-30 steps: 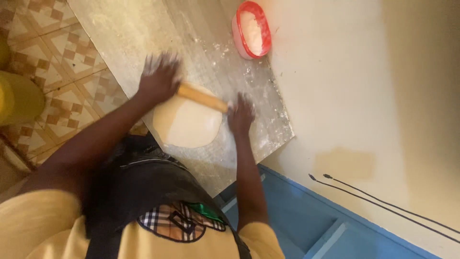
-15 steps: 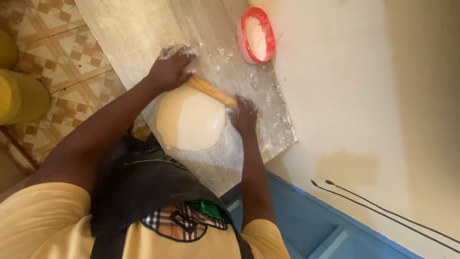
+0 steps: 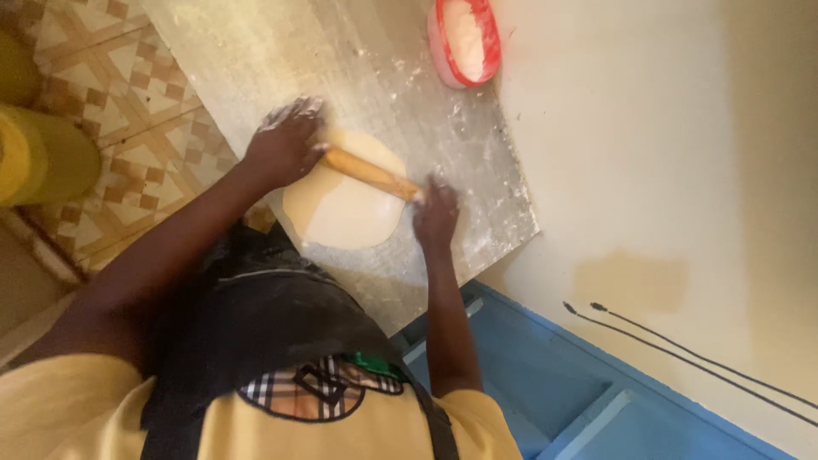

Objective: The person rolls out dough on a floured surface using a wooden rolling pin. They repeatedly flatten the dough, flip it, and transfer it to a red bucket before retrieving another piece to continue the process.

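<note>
Plainly, both palms do the work: the left hand (image 3: pixel 285 143) lies flat over one end of the wooden rolling pin (image 3: pixel 372 174), fingers spread and not curled shut, and the right hand (image 3: pixel 435 215) presses down on the other end, fingers extended, so neither grip is clamped around the wood. The pin runs on a slant between the two hands and sits across the upper part of the dough round (image 3: pixel 343 203), which lies directly under and just below the hands on the floured counter (image 3: pixel 256 51).

From where I stand, the round looks fairly even but a little longer toward the person's body than toward the far side. To roll it well, I would judge that pressure should be equal under both palms, with the pin travelling the full width of the dough rather than stopping short of the rim, and the disc turned a bit between passes so it keeps its circle. Loose flour is scattered on the counter beyond the right hand, enough, I think, to keep the dough from sticking.

Farther out, past the pin and well apart from the hands, a red-rimmed bowl of flour (image 3: pixel 464 38) rests at the counter's far edge. A yellow container (image 3: pixel 43 158) stands on the patterned tile floor (image 3: pixel 128 102) beyond the left hand.
</note>
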